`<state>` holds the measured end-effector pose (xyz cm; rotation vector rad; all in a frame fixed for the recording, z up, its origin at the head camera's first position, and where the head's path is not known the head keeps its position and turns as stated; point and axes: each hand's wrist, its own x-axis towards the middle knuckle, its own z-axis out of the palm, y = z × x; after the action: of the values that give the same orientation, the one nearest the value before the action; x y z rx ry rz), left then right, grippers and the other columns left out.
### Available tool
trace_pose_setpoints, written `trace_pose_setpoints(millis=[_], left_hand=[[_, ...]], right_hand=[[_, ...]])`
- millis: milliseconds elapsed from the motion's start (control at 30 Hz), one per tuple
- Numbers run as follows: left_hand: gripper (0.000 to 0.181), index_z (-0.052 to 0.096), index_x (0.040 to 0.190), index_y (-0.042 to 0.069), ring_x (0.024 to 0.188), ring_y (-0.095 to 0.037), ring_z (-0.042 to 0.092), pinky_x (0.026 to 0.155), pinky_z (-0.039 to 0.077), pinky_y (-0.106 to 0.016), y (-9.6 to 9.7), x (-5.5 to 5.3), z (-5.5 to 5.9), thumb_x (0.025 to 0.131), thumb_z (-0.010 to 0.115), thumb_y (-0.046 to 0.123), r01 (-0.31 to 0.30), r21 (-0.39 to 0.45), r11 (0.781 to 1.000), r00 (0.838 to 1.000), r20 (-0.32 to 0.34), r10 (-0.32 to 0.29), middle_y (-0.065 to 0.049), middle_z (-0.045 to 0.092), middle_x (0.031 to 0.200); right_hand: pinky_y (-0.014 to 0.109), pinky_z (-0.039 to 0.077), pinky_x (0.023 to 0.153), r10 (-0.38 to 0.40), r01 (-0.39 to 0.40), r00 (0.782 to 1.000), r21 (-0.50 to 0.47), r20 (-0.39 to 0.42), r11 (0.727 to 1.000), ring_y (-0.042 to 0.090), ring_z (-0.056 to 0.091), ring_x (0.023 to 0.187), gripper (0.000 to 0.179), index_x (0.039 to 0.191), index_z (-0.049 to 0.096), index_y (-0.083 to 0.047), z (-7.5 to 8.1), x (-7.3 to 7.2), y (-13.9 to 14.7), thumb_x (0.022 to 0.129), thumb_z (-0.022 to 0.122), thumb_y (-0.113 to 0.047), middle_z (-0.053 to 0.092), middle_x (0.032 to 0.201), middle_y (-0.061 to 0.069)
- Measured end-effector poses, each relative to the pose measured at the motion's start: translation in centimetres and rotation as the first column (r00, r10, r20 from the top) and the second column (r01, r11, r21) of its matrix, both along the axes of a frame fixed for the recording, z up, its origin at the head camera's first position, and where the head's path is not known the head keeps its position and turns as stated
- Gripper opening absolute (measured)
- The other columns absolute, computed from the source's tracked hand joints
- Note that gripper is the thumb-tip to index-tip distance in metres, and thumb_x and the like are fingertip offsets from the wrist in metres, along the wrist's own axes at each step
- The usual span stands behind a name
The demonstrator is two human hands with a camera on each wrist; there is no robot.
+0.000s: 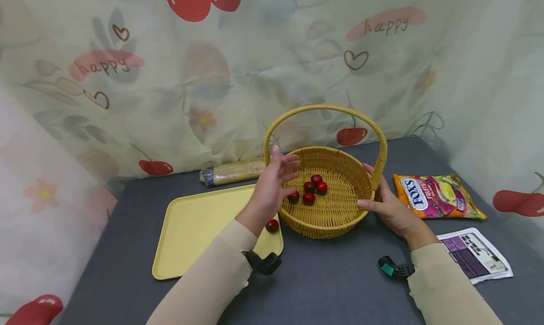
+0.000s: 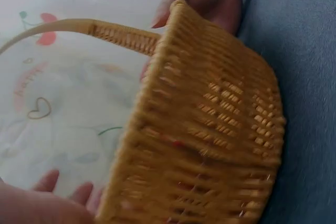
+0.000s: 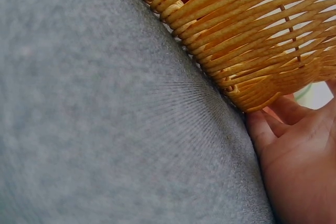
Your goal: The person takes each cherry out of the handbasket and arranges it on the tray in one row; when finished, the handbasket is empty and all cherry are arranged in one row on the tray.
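On the dark surface, the wicker basket stands just beside the right edge of the tray, a broad strip before it. The left hand – empty, fingers loosely spread – is near its left rim; the right hand grips the right.

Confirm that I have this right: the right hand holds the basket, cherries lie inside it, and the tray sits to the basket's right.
Not quite: the tray sits to the basket's left, as the head view shows. The right hand does hold the basket, and cherries lie inside it.
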<state>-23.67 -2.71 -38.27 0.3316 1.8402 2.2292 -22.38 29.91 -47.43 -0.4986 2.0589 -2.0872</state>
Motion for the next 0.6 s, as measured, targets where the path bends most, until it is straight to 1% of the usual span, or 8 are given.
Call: trace_pose_setpoints(millis=[67, 133, 200, 333, 400, 500, 600], left_hand=[[0.087, 0.055, 0.155, 0.007, 0.146, -0.039, 0.046, 0.118, 0.029, -0.073, 0.7, -0.3, -0.4, 0.109, 0.028, 0.077, -0.033, -0.034, 0.999, 0.999, 0.029, 0.034, -0.01, 0.052, 0.157], [0.087, 0.055, 0.154, 0.008, 0.147, -0.04, 0.045, 0.119, 0.025, -0.073, 1.3, -0.5, -0.8, 0.109, 0.027, 0.077, -0.07, -0.068, 0.995, 0.996, 0.051, 0.074, -0.01, 0.05, 0.159], [0.086, 0.056, 0.153, 0.008, 0.147, -0.043, 0.044, 0.12, 0.024, -0.071, 1.7, -0.6, -1.1, 0.109, 0.027, 0.076, -0.115, -0.09, 0.989, 0.991, 0.06, 0.12, -0.012, 0.05, 0.159], [0.085, 0.06, 0.15, 0.008, 0.148, -0.045, 0.041, 0.124, 0.025, -0.06, 2.3, -1.1, -1.4, 0.11, 0.025, 0.075, -0.183, -0.14, 0.973, 0.979, 0.062, 0.193, -0.015, 0.048, 0.157], [0.087, 0.06, 0.148, 0.007, 0.149, -0.044, 0.04, 0.122, 0.028, -0.059, 2.6, -1.5, -1.4, 0.109, 0.023, 0.076, -0.187, -0.197, 0.962, 0.977, 0.068, 0.204, -0.016, 0.049, 0.156], [0.093, 0.059, 0.151, 0.007, 0.151, -0.04, 0.039, 0.122, 0.03, -0.06, 3.0, -2.2, -1.3, 0.107, 0.02, 0.079, -0.15, -0.31, 0.939, 0.98, 0.075, 0.182, -0.017, 0.049, 0.158], [0.09, 0.059, 0.151, 0.006, 0.15, -0.038, 0.042, 0.121, 0.031, -0.06, 3.2, -2.5, -1.1, 0.11, 0.02, 0.076, -0.108, -0.407, 0.907, 0.985, 0.081, 0.153, -0.017, 0.05, 0.159]], right_hand=[[0.027, 0.031, 0.115, 0.0, 0.0, 1.0, -0.006, -0.003, 1.0, 0.039, 0.018, 0.157, 0.098, 0.175, 0.004, -0.026, 0.0, 0.1, -0.1, 0.104, 0.069, -0.008, 0.009, 0.176, 0.02], [0.025, 0.033, 0.113, 0.001, -0.001, 1.0, -0.01, -0.005, 1.0, 0.039, 0.019, 0.156, 0.098, 0.175, 0.004, -0.025, 0.0, 0.1, -0.2, 0.104, 0.069, -0.007, 0.01, 0.175, 0.02], [0.023, 0.034, 0.113, 0.004, -0.004, 1.0, -0.012, -0.006, 1.0, 0.038, 0.021, 0.155, 0.098, 0.175, 0.004, -0.025, 0.0, 0.1, -0.3, 0.104, 0.069, -0.007, 0.01, 0.175, 0.02], [0.022, 0.035, 0.112, 0.01, -0.01, 1.0, -0.019, -0.017, 1.0, 0.038, 0.022, 0.154, 0.098, 0.175, 0.003, -0.023, 0.0, 0.1, -0.4, 0.103, 0.069, -0.006, 0.011, 0.175, 0.021], [0.022, 0.035, 0.112, 0.009, -0.01, 1.0, -0.025, -0.02, 1.0, 0.038, 0.022, 0.154, 0.099, 0.175, 0.003, -0.023, 0.0, 0.1, -0.3, 0.103, 0.069, -0.006, 0.011, 0.175, 0.021], [0.023, 0.034, 0.112, 0.007, -0.008, 1.0, -0.023, -0.022, 1.0, 0.038, 0.022, 0.153, 0.098, 0.175, 0.004, -0.023, 0.1, 0.1, -0.2, 0.104, 0.069, -0.007, 0.011, 0.174, 0.021], [0.024, 0.033, 0.113, 0.009, -0.01, 1.0, -0.011, -0.021, 1.0, 0.039, 0.022, 0.154, 0.098, 0.175, 0.003, -0.023, 0.1, 0.1, -0.3, 0.104, 0.07, -0.008, 0.011, 0.174, 0.021]])
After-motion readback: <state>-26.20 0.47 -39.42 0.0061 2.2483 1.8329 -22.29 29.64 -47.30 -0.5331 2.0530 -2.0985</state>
